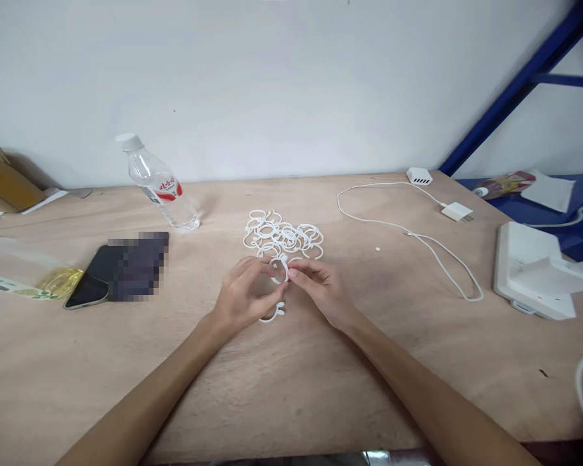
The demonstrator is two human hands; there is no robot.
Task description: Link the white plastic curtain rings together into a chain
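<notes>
A white plastic ring [286, 270] is held up between my two hands, just above the wooden table. My left hand [240, 294] pinches its left side between thumb and fingers. At its right side, the thumb and forefinger of my right hand [323, 288] are closed on it. Beyond my fingertips lies a loose pile of several similar white rings [284, 236], some with small rounded tabs. Another single white ring [273, 316] rests on the wood below my left hand, partly hidden by it.
Left of the pile stand a water bottle [162, 188] and, nearer, a phone [90, 278] beside a clear package [24, 268]. On the right a white cable [393, 225] runs to a charger plug [457, 211]. A white device [529, 272] sits at the right edge of the wooden table [291, 401].
</notes>
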